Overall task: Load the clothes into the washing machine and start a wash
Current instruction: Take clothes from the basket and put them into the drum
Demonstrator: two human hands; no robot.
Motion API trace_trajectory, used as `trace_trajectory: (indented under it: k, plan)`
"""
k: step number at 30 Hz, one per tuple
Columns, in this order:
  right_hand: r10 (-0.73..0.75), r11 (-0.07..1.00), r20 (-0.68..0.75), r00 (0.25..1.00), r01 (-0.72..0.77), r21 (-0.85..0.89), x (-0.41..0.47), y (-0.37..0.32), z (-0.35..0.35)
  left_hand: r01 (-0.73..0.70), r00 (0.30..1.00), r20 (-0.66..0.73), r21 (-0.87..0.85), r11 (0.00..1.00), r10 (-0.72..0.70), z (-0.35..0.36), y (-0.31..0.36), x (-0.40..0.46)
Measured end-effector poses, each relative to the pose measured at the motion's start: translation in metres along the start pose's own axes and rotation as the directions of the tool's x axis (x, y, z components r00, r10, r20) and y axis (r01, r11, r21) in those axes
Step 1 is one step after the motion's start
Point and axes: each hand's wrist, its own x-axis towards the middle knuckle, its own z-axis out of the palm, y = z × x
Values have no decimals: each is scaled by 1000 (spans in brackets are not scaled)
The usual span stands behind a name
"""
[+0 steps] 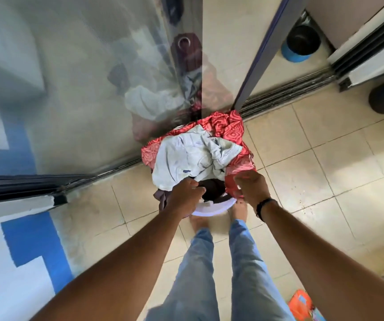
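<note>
Clothes (198, 156) heaped in white tub (211, 208) | left hand (187, 195) grips rim | right hand (252, 188) grips red cloth (230, 128)

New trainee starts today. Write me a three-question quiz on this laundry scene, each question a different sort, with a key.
1. True or false: the white tub of clothes stands on a tiled floor beside a glass sliding door.
2. Multiple choice: which cloth lies on top of the pile? A) the pale grey-white garment B) the red patterned cloth C) the dark garment
3. Fill in: the wrist of the right hand wears a dark ____.

Key: 1 true. 2 A. 3 band. Note that the left hand and the right hand both hold the load at the tub's near rim, fingers curled; no washing machine is in view.
</note>
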Motion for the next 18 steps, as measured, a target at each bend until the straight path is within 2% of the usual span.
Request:
trace_trajectory:
  k: [2,5,8,14,16,18]
  plan:
    - [-3,997,-5,1000,2,-71,36,0,8,21,998,-52,13,1000,-20,6,-8,30]
    - [-91,971,-104,990,65,-229,89,1,16,68,996,-51,-26,997,-70,20,-12,79]
    - [-161,950,-159,974,109,-292,123,-2,20,96,995,-23,-84,992,-99,37,-5,117]
    - [-237,874,-96,967,169,-455,194,8,30,20,998,-57,-108,994,-26,87,26,203]
    - [-297,838,-48,954,236,-492,206,9,31,44,993,-100,-171,984,-62,97,35,222]
    - [-306,845,-58,950,243,-477,214,10,29,69,988,-120,-215,974,-97,102,38,236]
